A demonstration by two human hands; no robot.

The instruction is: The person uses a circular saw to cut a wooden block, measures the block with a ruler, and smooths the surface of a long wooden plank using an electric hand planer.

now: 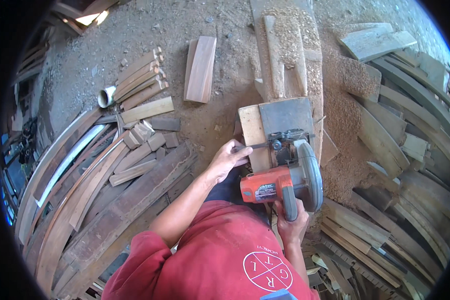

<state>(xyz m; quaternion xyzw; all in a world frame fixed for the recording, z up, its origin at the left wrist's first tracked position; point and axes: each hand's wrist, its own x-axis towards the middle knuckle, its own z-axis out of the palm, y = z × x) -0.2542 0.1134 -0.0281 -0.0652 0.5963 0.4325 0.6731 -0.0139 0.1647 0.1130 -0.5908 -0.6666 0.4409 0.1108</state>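
An orange-red circular saw (pixel 266 184) with a grey blade guard (pixel 311 176) rests in front of me. My right hand (pixel 294 223) is wrapped round its rear handle (pixel 289 203). A thin dark rod (pixel 257 146) reaches left from the saw's front fitting, and my left hand (pixel 229 161) pinches its outer end. Under and ahead of the saw is a flat dark plate (pixel 286 118), with a pale wood board (pixel 252 128) along its left side. The blade itself is hidden.
A sawdust-covered plank (pixel 313 85) runs away ahead, bearing a narrow wood strip (pixel 273 57). Stacked curved boards (pixel 380 132) lie on the right, more timber (pixel 97 180) on the left. A reddish wood block (pixel 203 70) lies on the ground near a pale pipe end (pixel 106 97).
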